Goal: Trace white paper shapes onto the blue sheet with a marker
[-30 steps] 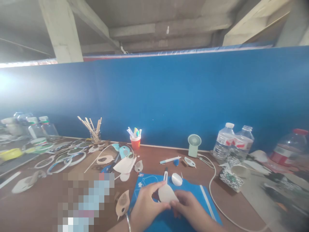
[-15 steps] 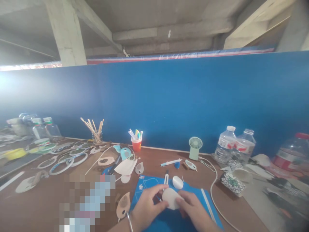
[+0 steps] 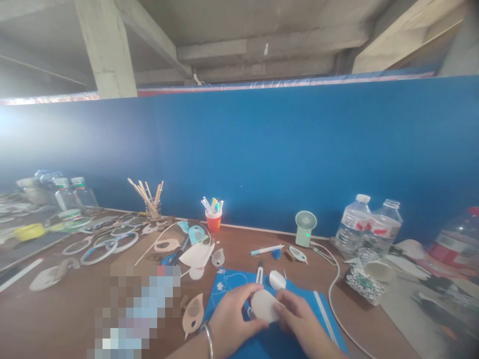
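A blurred patch hides some tabletop; both hands, left and right, pinch a pale cutout between fingers.

Pale, rounded teardrop-shaped paper piece, flat side up, just above the blue cutting mat.

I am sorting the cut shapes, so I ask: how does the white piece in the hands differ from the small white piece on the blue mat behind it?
The held piece is clearly larger than the small piece. The held piece is pinched between the left hand and the right hand; the small piece lies free on the mat, and no hand touches it. Both are off-white and rounded.
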The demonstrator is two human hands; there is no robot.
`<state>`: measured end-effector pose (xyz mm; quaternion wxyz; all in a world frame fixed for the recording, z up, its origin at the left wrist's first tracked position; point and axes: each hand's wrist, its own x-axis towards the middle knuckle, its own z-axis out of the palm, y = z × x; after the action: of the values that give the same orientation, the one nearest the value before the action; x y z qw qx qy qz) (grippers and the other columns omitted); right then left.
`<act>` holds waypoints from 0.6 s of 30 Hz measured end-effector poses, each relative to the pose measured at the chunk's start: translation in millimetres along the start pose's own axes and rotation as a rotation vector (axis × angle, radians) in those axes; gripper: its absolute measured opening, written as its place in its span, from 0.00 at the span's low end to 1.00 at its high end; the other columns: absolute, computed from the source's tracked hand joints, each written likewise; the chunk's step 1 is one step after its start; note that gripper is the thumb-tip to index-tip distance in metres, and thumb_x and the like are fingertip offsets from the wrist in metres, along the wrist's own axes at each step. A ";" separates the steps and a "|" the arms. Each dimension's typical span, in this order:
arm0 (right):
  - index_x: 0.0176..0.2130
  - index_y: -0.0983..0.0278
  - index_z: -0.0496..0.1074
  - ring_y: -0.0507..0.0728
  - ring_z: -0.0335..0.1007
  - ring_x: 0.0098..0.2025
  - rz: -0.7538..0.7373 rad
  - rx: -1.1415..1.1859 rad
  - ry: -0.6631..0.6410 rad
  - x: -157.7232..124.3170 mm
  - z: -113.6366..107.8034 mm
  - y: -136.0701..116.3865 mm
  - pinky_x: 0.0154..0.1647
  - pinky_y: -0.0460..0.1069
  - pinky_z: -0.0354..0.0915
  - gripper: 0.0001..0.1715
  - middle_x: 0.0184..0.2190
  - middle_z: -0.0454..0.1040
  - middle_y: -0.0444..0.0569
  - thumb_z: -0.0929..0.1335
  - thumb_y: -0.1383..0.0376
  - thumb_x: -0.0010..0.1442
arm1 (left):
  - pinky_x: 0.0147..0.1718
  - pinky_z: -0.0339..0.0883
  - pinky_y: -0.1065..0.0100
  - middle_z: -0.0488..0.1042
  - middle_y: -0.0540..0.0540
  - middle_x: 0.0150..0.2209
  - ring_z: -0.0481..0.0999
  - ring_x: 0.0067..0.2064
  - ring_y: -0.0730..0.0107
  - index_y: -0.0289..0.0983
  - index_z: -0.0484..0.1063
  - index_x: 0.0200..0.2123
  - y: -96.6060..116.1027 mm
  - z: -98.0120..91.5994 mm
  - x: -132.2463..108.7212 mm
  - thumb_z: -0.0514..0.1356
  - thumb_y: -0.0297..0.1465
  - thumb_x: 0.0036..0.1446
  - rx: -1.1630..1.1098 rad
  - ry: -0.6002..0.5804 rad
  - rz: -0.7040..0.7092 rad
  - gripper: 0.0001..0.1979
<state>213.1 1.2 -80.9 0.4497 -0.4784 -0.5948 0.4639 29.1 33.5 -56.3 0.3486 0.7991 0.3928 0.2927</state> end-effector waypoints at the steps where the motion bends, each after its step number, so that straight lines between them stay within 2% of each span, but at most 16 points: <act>1: 0.26 0.64 0.59 0.48 0.51 0.19 -0.002 0.029 0.015 0.7 -0.3 -0.1 0.20 0.43 0.48 0.19 0.16 0.56 0.38 0.63 0.51 0.54 | 0.43 0.61 0.69 0.68 0.53 0.47 0.67 0.45 0.64 0.47 0.65 0.47 -0.1 0.4 -0.2 0.65 0.36 0.40 0.006 0.005 0.005 0.27; 7: 0.29 0.65 0.62 0.48 0.52 0.21 0.006 0.086 0.058 1.5 -2.7 3.4 0.21 0.43 0.48 0.14 0.17 0.58 0.38 0.65 0.56 0.53 | 0.47 0.57 0.66 0.68 0.51 0.46 0.65 0.47 0.64 0.46 0.64 0.46 1.2 -0.3 0.8 0.66 0.34 0.40 0.080 0.041 0.062 0.27; 10: 0.34 0.64 0.62 0.48 0.52 0.20 0.023 0.090 0.108 1.0 -4.5 7.7 0.20 0.43 0.47 0.14 0.17 0.55 0.37 0.64 0.56 0.54 | 0.48 0.56 0.64 0.68 0.50 0.45 0.65 0.46 0.63 0.45 0.62 0.48 4.4 -2.4 1.5 0.66 0.34 0.39 0.107 0.039 0.101 0.30; 13: 0.37 0.62 0.60 0.49 0.52 0.21 0.026 0.080 0.145 1.1 -6.6 9.5 0.21 0.44 0.47 0.14 0.18 0.55 0.37 0.61 0.54 0.56 | 0.47 0.57 0.65 0.67 0.49 0.44 0.65 0.46 0.65 0.45 0.58 0.51 5.9 -4.9 1.0 0.62 0.31 0.44 0.103 0.055 0.116 0.29; 18: 0.32 0.62 0.62 0.52 0.56 0.25 0.056 -0.150 0.215 -1.6 -8.9 4.7 0.26 0.45 0.52 0.11 0.23 0.62 0.41 0.58 0.57 0.57 | 0.47 0.58 0.67 0.66 0.50 0.44 0.64 0.46 0.68 0.45 0.60 0.48 2.6 -3.8 -0.3 0.56 0.24 0.47 0.111 0.086 0.106 0.23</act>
<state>222.7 1.3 -84.2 0.4608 -0.5742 -0.5623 0.3766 27.3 33.3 -52.1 0.2703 0.8236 0.3802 0.3226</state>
